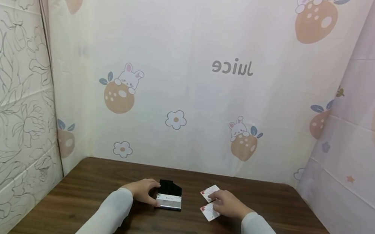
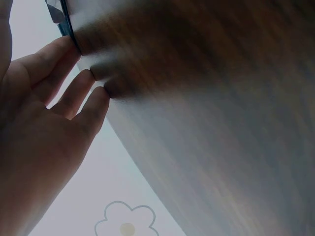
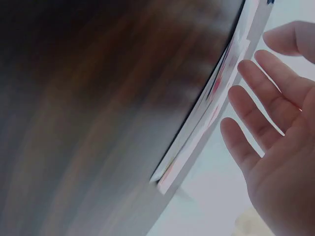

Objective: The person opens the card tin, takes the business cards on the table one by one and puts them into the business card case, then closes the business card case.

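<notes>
A business card case (image 1: 169, 202) lies on the table, its upper part black and its lower part silver, with a white printed strip across it. My left hand (image 1: 142, 190) holds the case at its left edge, thumb near the lower corner and fingers by the black part. In the left wrist view, the fingertips (image 2: 101, 93) rest on the tabletop beside the case's edge. To the right lie white cards with red print, an upper card (image 1: 210, 192) and a lower card (image 1: 210, 212). Over their right ends is my right hand (image 1: 230, 204), its fingers extended in the right wrist view.
The brown wooden table (image 1: 183, 233) reaches a printed cloth backdrop (image 1: 185, 143) behind it. Patterned cloth also hangs at the left (image 1: 9, 96) and right sides. Bare tabletop separates the case from the cards.
</notes>
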Demonstrator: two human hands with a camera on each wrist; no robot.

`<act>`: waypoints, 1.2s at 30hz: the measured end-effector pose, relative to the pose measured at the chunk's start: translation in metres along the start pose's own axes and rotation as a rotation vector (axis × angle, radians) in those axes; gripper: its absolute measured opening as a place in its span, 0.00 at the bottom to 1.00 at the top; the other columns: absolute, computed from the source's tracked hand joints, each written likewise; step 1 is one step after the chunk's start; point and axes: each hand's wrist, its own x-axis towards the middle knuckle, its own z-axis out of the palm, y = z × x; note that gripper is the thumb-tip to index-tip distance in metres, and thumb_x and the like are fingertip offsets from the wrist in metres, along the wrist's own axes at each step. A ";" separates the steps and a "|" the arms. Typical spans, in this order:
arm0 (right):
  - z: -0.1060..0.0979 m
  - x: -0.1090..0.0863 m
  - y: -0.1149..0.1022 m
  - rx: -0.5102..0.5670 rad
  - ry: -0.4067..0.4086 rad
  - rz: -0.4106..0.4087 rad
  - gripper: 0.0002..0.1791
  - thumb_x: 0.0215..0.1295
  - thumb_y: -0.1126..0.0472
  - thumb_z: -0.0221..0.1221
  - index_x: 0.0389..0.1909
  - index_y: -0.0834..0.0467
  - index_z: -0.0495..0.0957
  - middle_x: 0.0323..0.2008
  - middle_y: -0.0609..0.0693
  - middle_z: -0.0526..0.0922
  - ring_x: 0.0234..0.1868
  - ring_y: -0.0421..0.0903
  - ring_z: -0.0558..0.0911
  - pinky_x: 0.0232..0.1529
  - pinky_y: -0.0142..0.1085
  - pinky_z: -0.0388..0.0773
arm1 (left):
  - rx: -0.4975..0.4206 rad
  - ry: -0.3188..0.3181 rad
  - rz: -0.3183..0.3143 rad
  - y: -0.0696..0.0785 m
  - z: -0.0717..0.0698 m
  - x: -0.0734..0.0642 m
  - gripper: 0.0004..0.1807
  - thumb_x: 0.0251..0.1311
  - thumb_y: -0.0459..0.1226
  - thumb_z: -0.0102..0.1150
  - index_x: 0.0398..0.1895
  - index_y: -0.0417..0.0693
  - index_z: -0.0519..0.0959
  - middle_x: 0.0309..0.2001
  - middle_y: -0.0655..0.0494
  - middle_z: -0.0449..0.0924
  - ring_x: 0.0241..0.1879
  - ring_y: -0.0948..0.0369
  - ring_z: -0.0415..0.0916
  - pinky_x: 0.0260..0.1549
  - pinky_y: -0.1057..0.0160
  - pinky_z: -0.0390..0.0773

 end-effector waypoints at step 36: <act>-0.018 -0.002 0.002 -0.064 -0.192 0.103 0.24 0.56 0.49 0.72 0.53 0.52 0.80 0.56 0.56 0.75 0.57 0.60 0.71 0.54 0.63 0.70 | -0.005 -0.003 0.010 -0.010 -0.003 0.007 0.41 0.54 0.56 0.72 0.65 0.41 0.74 0.65 0.45 0.71 0.66 0.48 0.67 0.63 0.45 0.68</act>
